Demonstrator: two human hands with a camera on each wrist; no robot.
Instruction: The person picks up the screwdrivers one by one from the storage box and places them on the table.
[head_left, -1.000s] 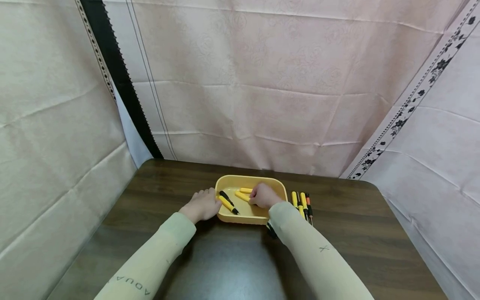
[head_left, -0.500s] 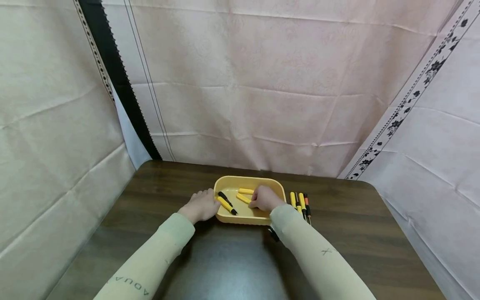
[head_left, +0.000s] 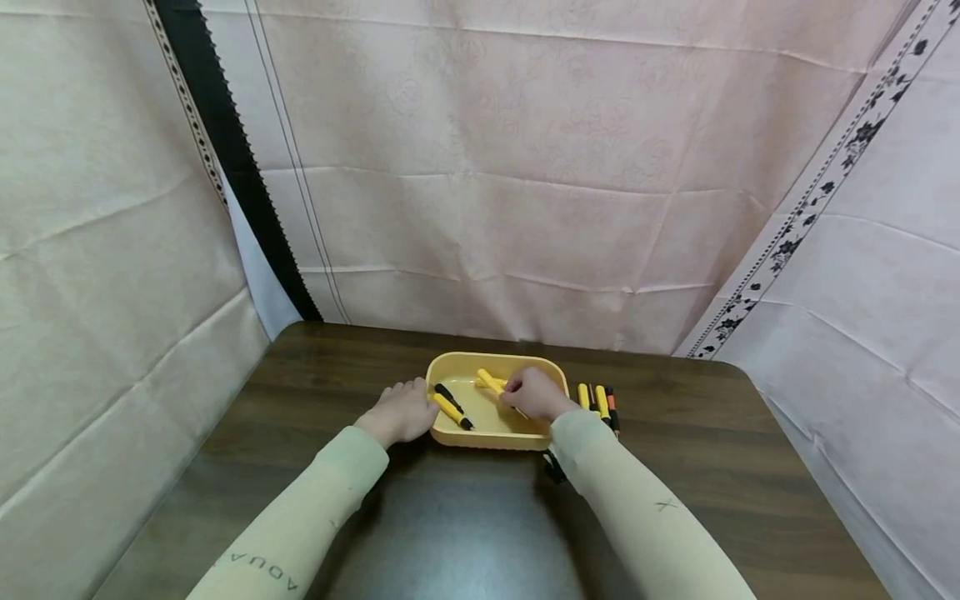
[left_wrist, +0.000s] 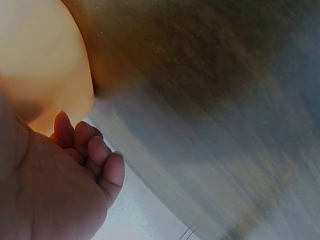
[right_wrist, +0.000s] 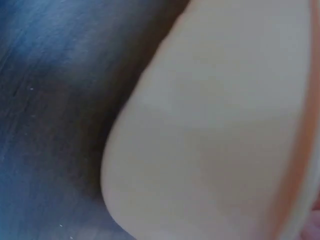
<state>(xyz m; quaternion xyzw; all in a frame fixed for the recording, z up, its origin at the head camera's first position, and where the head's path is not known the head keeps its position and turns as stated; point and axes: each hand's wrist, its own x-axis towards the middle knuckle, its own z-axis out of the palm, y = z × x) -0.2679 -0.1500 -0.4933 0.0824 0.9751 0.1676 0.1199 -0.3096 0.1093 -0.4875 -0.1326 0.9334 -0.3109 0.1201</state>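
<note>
At the far middle of the table stands a yellow tray. My left hand holds its left rim; in the left wrist view the fingers curl loosely beside the tray's outer wall, and the thumb is hidden. Inside the tray, my right hand pinches a yellow-handled screwdriver, tilted over another yellow handle that is mostly covered. At the tray's left end lie a yellow-and-black screwdriver and a black-handled tool. The right wrist view shows mainly the tray's outside.
Right of the tray, several screwdrivers with yellow, black or orange handles lie side by side on the dark wooden table. A small black object shows beneath the right wrist. Pale cloth hangs behind the table.
My right hand has lifted and turned the yellow-handled screwdriver, so its handle now points up and back across the other one. The left hand stays at the tray's rim.
</note>
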